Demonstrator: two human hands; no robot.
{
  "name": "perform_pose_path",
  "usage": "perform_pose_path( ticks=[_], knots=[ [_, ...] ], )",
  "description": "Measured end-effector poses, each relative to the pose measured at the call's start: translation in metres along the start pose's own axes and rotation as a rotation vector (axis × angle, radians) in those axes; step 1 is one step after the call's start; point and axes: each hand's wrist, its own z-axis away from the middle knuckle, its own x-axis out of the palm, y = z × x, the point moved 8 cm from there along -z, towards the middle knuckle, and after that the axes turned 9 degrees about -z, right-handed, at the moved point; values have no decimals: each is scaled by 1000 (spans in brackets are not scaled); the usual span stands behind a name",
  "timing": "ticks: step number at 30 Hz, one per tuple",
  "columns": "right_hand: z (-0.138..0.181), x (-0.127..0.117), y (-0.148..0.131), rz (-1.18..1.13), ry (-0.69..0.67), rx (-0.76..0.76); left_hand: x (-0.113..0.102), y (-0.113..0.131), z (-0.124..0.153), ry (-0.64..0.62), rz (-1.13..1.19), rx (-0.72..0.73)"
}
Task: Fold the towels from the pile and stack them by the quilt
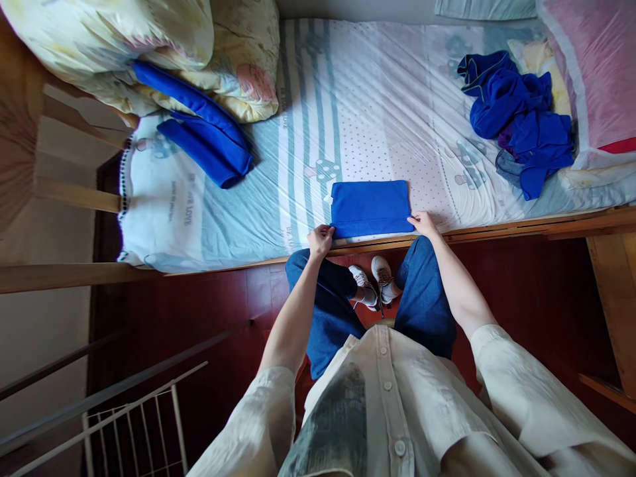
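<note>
two hands (372, 232), one folded cloth (370, 207)

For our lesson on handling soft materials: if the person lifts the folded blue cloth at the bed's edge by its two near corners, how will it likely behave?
The folded blue cloth would probably droop and unfold, since it is thin fabric lying flat on the bedsheet. It looks light; the left hand and right hand touch only its corners. It should not roll or tip.

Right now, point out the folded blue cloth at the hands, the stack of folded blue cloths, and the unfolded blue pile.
folded blue cloth (370, 207), head view, middle of its top face
stack of folded blue cloths (206, 139), head view, upper cloth
unfolded blue pile (519, 116), head view, centre of heap
</note>
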Motion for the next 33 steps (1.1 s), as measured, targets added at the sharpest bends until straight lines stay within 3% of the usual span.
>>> perform_pose_path(
  ticks=[23,27,33],
  knots=[
    [-4,0,7,-58,44,12,3,0,0,-7,21,36],
    [-4,-1,6,-43,58,-30,-1,6,3,52,31,136],
    [5,-6,-15,121,126,-200,-5,26,17,93,-13,445]
  ],
)
